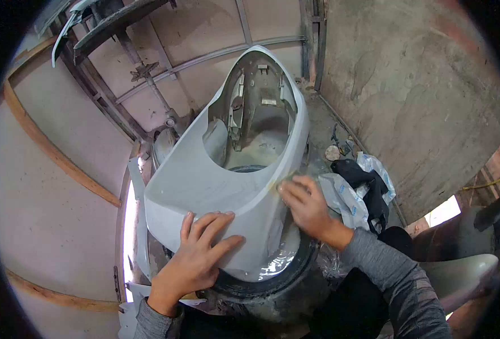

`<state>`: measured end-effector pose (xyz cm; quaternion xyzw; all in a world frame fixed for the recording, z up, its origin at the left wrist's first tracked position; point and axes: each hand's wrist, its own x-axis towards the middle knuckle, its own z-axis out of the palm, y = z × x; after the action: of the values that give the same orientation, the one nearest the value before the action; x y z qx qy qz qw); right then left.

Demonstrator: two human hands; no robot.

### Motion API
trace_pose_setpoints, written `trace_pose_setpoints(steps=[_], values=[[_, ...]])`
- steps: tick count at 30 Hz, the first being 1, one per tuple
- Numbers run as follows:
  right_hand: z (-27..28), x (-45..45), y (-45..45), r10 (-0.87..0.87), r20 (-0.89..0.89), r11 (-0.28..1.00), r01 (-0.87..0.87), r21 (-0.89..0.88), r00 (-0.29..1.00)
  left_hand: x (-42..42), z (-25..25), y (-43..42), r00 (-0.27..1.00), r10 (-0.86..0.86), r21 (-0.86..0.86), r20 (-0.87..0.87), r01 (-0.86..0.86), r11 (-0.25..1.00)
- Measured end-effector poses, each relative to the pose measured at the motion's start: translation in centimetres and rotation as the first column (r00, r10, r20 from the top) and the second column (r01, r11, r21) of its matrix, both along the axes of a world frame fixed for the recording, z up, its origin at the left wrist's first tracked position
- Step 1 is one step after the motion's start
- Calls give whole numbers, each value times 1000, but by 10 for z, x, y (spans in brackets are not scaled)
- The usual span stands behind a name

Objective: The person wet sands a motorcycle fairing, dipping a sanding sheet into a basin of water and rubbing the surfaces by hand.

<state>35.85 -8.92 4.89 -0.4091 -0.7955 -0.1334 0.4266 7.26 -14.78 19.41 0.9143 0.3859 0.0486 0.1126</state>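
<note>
A large light-grey shell panel (204, 175) with a long oval opening rests on a black tyre (301, 271). My left hand (196, 254) lies on the panel's near part, its fingers spread and nothing in it. At the panel's right edge, my right hand (306, 206) has its fingers bent against the surface, beside a small yellowish patch. Whatever those fingers may hold is hidden or too small to name. Water or a wet sheen shows low on the panel's right side, above the tyre.
Crumpled plastic and dark cloth (368, 186) lie right of the panel. A board (414, 96) leans behind them. A metal stand (154, 85) is at the back left, by a wall with wooden strips (52, 147). Another pale curved part (459, 277) is at right.
</note>
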Motion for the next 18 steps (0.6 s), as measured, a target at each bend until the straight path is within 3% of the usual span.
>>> trace_pose_setpoints(steps=[3, 7, 8, 11, 12, 15, 16, 18], values=[[-8, 5, 5, 54, 5, 999, -54, -3, 999, 1, 1, 2, 1000, 5, 7, -10, -5, 1000], [-6, -1, 11, -66, -97, 997, 61, -55, 993, 3, 2, 1, 999, 13, -3, -29, -14, 1000], [-13, -3, -1, 69, -39, 997, -70, -13, 997, 2, 4, 2, 1000, 14, 5, -27, -14, 1000], [-15, -5, -5, 111, -46, 994, -110, 21, 993, 2, 0, 1, 1000, 1, -11, -4, -1, 1000], [-8, -3, 9, -30, -82, 998, 26, -48, 996, 3, -1, 1, 1000, -5, -14, 1, 5, 1000], [3, -11, 4, -78, -130, 993, 66, -100, 988, 1, -3, 0, 1000, -22, -10, -9, 21, 1000], [-7, -14, -5, 83, -55, 997, -83, 10, 995, 1, -3, 1, 999, -29, 4, -21, 29, 1000], [-5, -12, 0, 59, -67, 998, -58, 11, 996, 1, -2, 3, 999, -30, 10, -22, 30, 1000]])
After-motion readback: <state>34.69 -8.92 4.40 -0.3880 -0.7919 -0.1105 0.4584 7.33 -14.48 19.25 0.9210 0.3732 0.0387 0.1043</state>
